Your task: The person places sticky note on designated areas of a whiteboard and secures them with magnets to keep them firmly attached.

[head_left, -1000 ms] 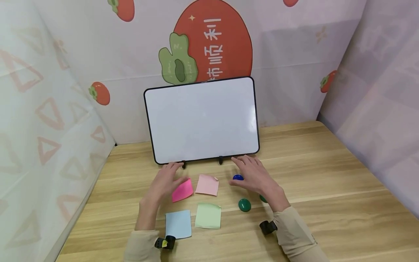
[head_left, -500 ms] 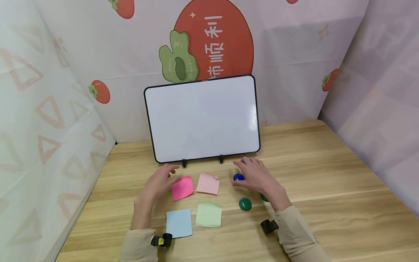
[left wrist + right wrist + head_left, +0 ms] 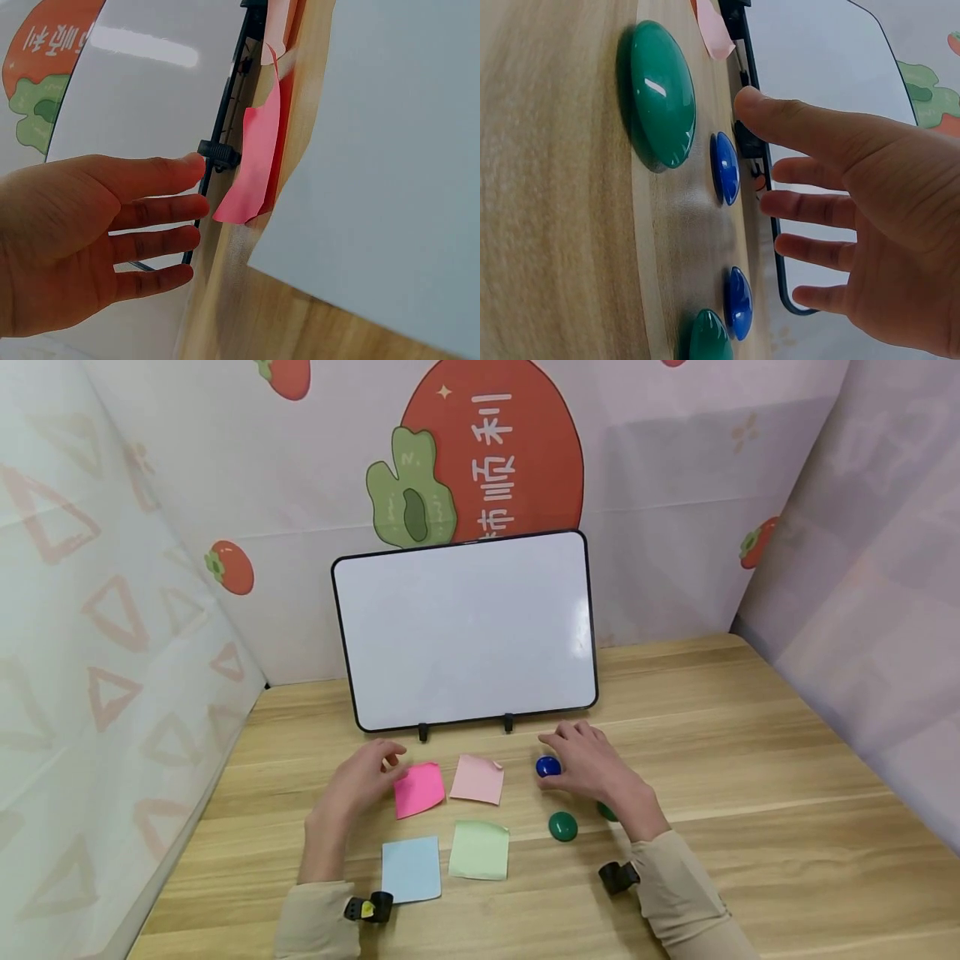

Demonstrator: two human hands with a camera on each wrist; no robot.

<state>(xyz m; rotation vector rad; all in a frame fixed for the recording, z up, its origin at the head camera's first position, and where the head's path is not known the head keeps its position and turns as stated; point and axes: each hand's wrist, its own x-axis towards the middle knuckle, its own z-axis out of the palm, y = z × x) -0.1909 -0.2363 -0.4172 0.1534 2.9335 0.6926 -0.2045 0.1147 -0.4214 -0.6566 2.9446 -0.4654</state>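
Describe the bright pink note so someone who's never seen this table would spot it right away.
Start at the whiteboard standing on the wooden table. In front of it, by the person's left hand, the bright pink note lies just left of the pale pink note. Its vivid colour sets it apart from that one and the paler blue note and green note.

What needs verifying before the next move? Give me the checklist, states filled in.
1. Left hand empty: ok.
2. Right hand empty: ok.
3. Black-framed rectangular whiteboard standing on small black supports: ok.
4. Bright pink square paper note lying flat: not ok, its edges curl.
5. Both glossy round blue discs visible from the head view: not ok, only one shows.
6. Discs magnetic: cannot tell.
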